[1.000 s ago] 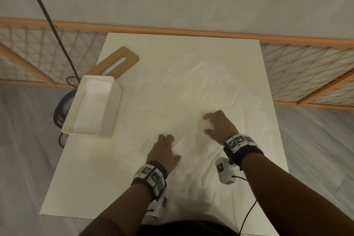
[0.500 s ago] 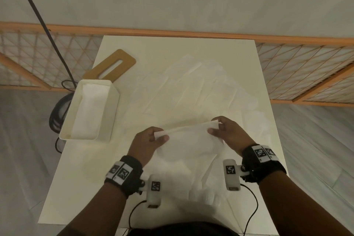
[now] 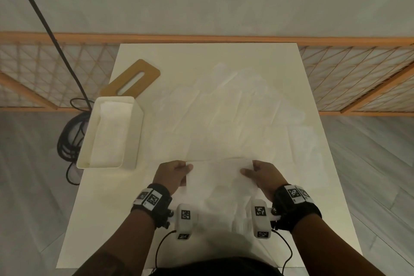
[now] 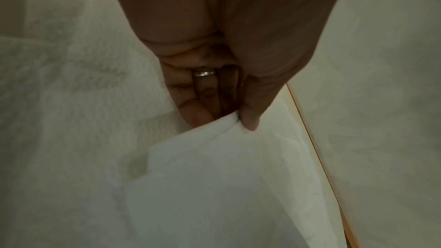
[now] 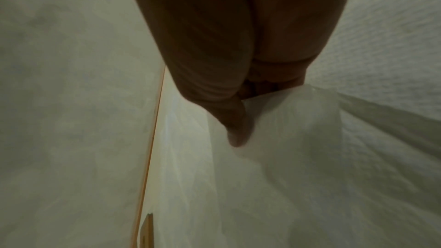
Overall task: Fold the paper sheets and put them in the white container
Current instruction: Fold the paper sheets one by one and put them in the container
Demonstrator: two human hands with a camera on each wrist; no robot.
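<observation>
A thin white paper sheet (image 3: 218, 177) is lifted above the table near its front edge, held by its two far corners. My left hand (image 3: 179, 169) pinches the left corner (image 4: 229, 122) between thumb and fingers. My right hand (image 3: 255, 169) pinches the right corner (image 5: 260, 101), with the thumb lying on top of the sheet. Several more crumpled white sheets (image 3: 228, 116) lie spread over the table's middle and right. The white container (image 3: 134, 139) stands at the table's left edge with a folded white sheet (image 3: 112, 134) inside.
A brown wooden board with a slot (image 3: 132, 79) lies behind the container. The white table (image 3: 98, 208) shows bare surface at its front left. A black cable (image 3: 67, 139) coils on the floor to the left. An orange lattice railing (image 3: 358, 78) runs behind the table.
Both hands were pressing flat on the sheets a second ago. They picked one sheet up by its corners, drew it toward me and spread apart, so it now hangs taut between them.
</observation>
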